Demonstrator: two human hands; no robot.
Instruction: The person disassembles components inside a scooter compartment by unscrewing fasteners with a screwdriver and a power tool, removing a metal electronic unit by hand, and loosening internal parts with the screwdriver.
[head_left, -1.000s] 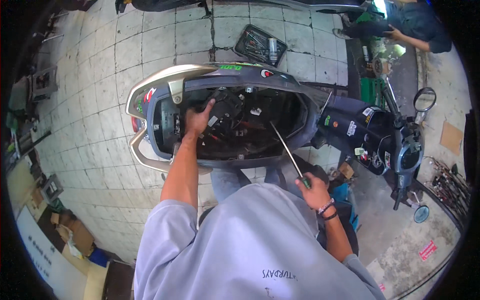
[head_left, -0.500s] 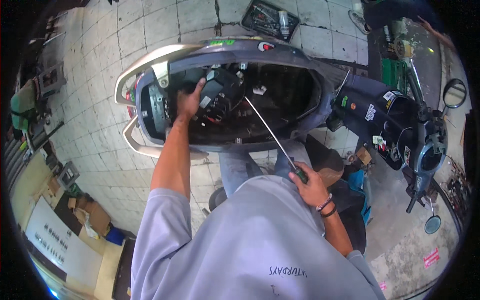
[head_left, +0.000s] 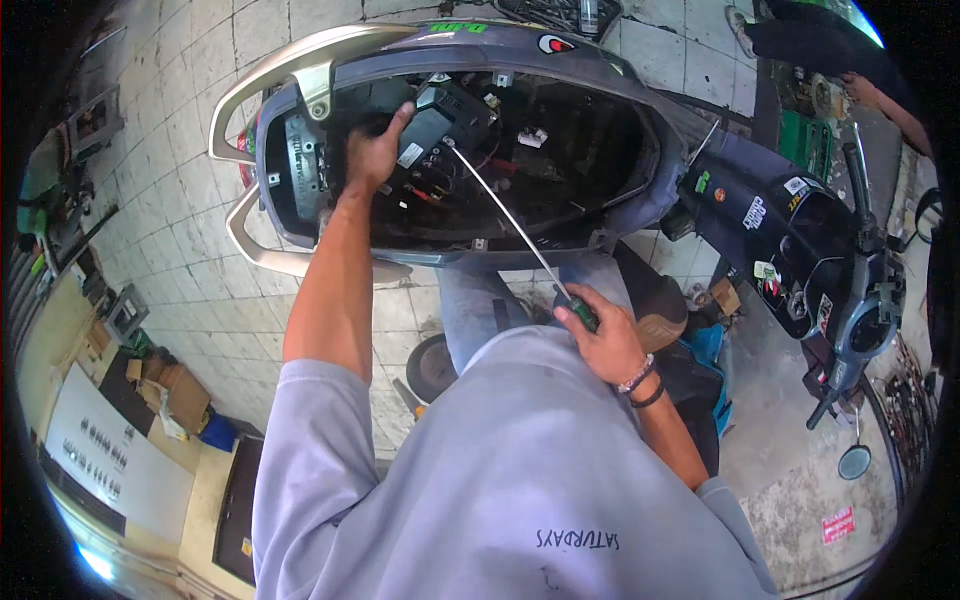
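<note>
A scooter (head_left: 610, 75) stands across in front of me, its seat off and its body cavity exposed. Inside the cavity, a black box-shaped battery (head_left: 460, 112) sits tilted, with red and dark wires near its lower end. My left hand (head_left: 374, 155) grips the battery's left side; its thumb points up along the edge, while the other fingers are lost in shadow. In my right hand (head_left: 607, 338) is a long screwdriver (head_left: 508, 213), wrapped by the fingers at its green handle. The shaft slants up and left, its tip at the battery's near edge, by a terminal.
Pale grab rails (head_left: 232, 100) curve round the scooter's tail at left. The handlebar (head_left: 862, 270) is at right. A tool tray (head_left: 540, 12) lies on the tiled floor beyond. Another person's arm (head_left: 890, 108) shows at the far right. Cardboard boxes (head_left: 180, 395) stand lower left.
The screwdriver's tip has moved left onto the battery's near edge; before, it was to the right of the battery. The whole view has shifted, so the scooter appears higher. My left hand keeps its place.
</note>
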